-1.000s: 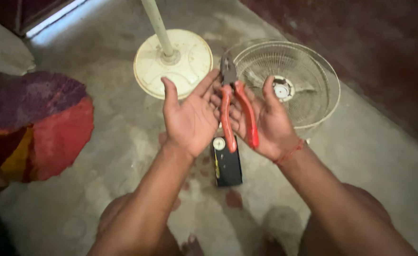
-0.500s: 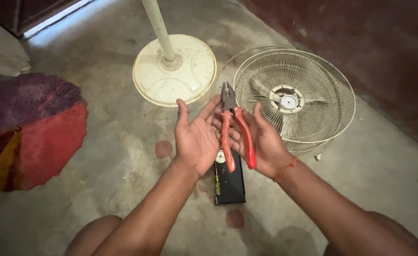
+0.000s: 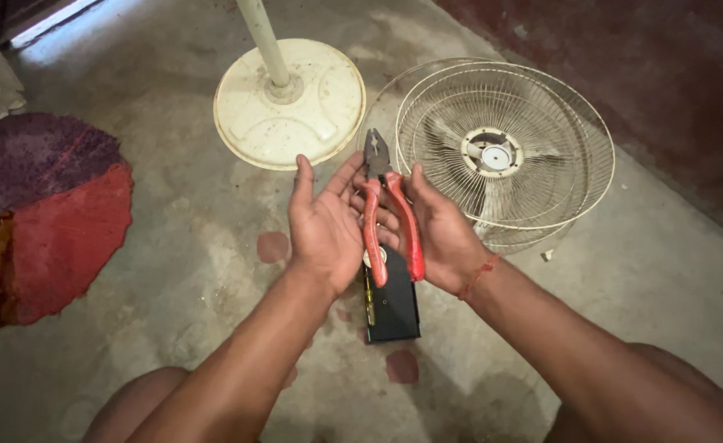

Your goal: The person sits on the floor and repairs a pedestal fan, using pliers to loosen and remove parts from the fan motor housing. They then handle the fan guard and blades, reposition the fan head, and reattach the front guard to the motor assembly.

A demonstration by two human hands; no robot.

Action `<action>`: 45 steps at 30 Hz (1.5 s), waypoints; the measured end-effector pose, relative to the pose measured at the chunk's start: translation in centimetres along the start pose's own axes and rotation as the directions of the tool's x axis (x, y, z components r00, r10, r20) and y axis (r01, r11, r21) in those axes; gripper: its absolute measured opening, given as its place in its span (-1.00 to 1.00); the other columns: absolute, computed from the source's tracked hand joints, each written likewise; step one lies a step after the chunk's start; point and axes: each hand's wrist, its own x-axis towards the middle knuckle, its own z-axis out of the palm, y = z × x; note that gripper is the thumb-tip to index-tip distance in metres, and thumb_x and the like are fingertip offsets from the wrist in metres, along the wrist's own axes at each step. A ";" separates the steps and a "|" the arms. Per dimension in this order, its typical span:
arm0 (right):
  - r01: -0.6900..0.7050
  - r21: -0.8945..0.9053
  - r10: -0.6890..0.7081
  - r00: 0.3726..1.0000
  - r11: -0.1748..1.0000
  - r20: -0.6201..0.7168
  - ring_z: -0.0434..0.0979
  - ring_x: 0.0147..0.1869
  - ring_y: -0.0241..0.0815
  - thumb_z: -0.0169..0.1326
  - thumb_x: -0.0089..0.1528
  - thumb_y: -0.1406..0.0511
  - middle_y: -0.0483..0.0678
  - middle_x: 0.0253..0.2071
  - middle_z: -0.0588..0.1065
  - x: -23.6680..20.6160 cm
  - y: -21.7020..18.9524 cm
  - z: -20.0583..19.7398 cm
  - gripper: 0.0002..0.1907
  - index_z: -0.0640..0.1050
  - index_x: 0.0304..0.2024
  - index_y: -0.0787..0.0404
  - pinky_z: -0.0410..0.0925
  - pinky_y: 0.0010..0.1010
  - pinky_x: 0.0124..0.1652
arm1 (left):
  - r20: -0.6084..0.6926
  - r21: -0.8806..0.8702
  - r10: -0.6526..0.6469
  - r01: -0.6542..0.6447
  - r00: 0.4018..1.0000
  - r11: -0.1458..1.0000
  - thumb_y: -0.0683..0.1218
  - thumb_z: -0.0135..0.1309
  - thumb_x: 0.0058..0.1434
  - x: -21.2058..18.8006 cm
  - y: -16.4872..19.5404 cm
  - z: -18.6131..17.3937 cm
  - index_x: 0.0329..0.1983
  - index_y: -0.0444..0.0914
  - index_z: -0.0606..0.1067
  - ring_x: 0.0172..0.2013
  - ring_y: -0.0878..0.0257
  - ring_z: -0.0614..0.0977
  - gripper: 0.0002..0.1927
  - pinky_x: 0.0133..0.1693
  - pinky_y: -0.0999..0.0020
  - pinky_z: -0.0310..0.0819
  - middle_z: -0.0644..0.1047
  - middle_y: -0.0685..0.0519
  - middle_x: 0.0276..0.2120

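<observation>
Red-handled pliers [image 3: 388,217] lie across the palms and fingers of both my hands, jaws pointing away from me. My left hand [image 3: 322,226] is palm up with its fingers spread, and the left handle rests on its fingertips. My right hand [image 3: 442,238], a red thread around its wrist, is also palm up and cups the right handle. Neither hand is curled tight around the tool. Below my hands a small black box [image 3: 390,305] with a yellow edge lies on the concrete floor.
A round cream fan base [image 3: 312,115] with its pole [image 3: 261,37] stands ahead. A wire fan guard [image 3: 534,131] with blades inside lies on the floor to the right. A red and purple mat [image 3: 41,213] is at the left. My knees show at the bottom.
The camera view shifted so the fan guard and base sit lower and nearer. My hands stay together holding the pliers, slightly lower over the black box.
</observation>
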 end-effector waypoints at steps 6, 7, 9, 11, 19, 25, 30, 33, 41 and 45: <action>-0.034 0.024 0.035 0.997 0.999 -0.073 0.48 0.31 -0.04 -0.22 0.37 -0.05 0.06 0.14 0.51 -0.4 0.4 -1.1 -0.55 0.42 -0.03 0.15 0.34 -0.17 0.25 | -0.012 0.106 -0.042 0.043 0.999 0.993 0.53 -0.28 0.26 0.2 -1.2 -0.4 0.47 -0.42 0.18 -0.33 0.03 0.62 0.07 -0.20 0.05 0.60 0.51 -0.11 -0.11; -0.033 0.012 0.034 0.995 0.999 -0.095 0.48 0.27 -0.05 -0.21 0.39 0.01 0.04 0.12 0.51 -0.5 0.6 -1.4 -0.61 0.43 -0.03 0.15 0.35 -0.17 0.24 | -0.021 0.111 -0.056 0.058 0.998 0.992 0.53 -0.28 0.25 0.2 -1.5 -0.5 0.46 -0.40 0.19 -0.29 0.03 0.61 0.06 -0.17 0.04 0.58 0.51 -0.11 -0.06; -0.027 -0.011 0.026 0.991 1.000 -0.135 0.48 0.20 -0.08 -0.17 0.44 0.13 0.00 0.09 0.51 -0.3 0.9 -2.0 -0.72 0.44 -0.03 0.16 0.35 -0.16 0.23 | -0.035 0.123 -0.081 0.084 0.996 0.989 0.52 -0.29 0.25 0.3 -2.0 -0.7 0.45 -0.38 0.20 -0.21 0.03 0.59 0.03 -0.10 0.03 0.55 0.50 -0.13 0.04; -0.048 -0.016 0.044 0.980 0.999 -0.195 0.50 0.17 -0.10 -0.19 0.44 0.18 -0.01 0.04 0.50 -0.1 1.4 -2.7 -0.74 0.45 -0.01 0.18 0.37 -0.19 0.22 | -0.110 0.104 -0.082 0.093 0.991 0.990 0.49 -0.29 0.26 0.4 -2.7 -0.9 0.46 -0.38 0.22 0.03 0.06 0.55 0.01 0.11 0.12 0.42 0.43 -0.11 0.24; -0.160 -0.158 0.086 0.913 0.974 -0.398 0.53 0.07 -0.12 -0.23 0.37 0.37 0.05 0.00 0.51 0.5 2.9 -6.4 -0.65 0.46 0.14 0.29 0.41 -0.22 0.16 | -0.326 0.197 -0.233 0.307 0.916 0.931 0.47 -0.35 0.25 0.7 -4.4 -3.1 0.44 -0.30 0.26 0.24 0.09 0.45 -0.05 0.23 0.10 0.28 0.33 -0.08 0.40; -0.325 -0.173 0.198 0.838 0.930 -0.509 0.46 0.05 -0.02 -0.15 0.39 0.13 0.07 -0.03 0.47 0.4 2.9 -6.8 -0.49 0.40 0.22 0.39 0.37 -0.10 0.11 | -0.459 0.343 -0.289 0.467 0.840 0.815 0.26 -0.18 0.31 1.7 -6.6 -5.4 0.22 -0.24 0.40 -0.09 0.21 0.52 -0.39 -0.05 0.18 0.45 0.51 0.05 0.05; -0.440 -0.153 0.306 0.797 0.885 -0.520 0.44 0.19 -0.01 -0.23 0.36 -0.10 0.13 0.09 0.44 -0.1 3.0 -5.6 -0.28 0.37 0.29 0.32 0.30 -0.09 0.23 | -0.431 0.465 -0.281 0.478 0.858 0.745 -0.05 0.09 0.28 2.2 -8.4 -8.3 -0.22 -0.22 0.56 -0.52 0.34 0.50 -0.85 -0.51 0.48 0.34 0.56 0.10 -0.45; -0.489 -0.124 0.359 0.768 0.863 -0.530 0.42 0.32 0.06 -0.22 0.34 -0.15 0.24 0.20 0.42 -0.2 3.2 -5.7 -0.21 0.30 0.32 0.35 0.26 -0.10 0.32 | -0.427 0.524 -0.293 0.498 0.856 0.691 -0.07 0.09 0.28 2.2 -9.1 -9.6 -0.20 -0.23 0.56 -0.59 0.40 0.44 -0.86 -0.60 0.51 0.24 0.55 0.14 -0.47; -0.371 -0.185 0.218 0.808 0.910 -0.548 0.29 0.48 0.10 -0.16 0.33 -0.10 0.26 0.41 0.29 0.2 2.1 -8.0 -0.14 0.17 0.42 0.44 0.12 -0.10 0.40 | -0.579 0.683 -0.177 0.592 0.796 0.428 -0.03 0.24 0.20 2.0 -9.7 -10.4 -0.34 -0.31 0.51 -0.70 0.31 0.25 -0.75 -0.66 0.29 0.09 0.36 0.09 -0.62; -0.300 -0.178 0.172 0.841 0.937 -0.513 0.32 0.47 0.06 -0.17 0.32 -0.09 0.22 0.40 0.33 -0.4 1.3 -8.5 -0.16 0.19 0.41 0.40 0.14 -0.15 0.40 | -0.546 0.734 -0.105 0.535 0.831 0.419 -0.08 0.26 0.18 2.7 -10.0 -11.1 -0.30 -0.33 0.55 -0.64 0.30 0.42 -0.79 -0.58 0.27 0.29 0.48 0.08 -0.58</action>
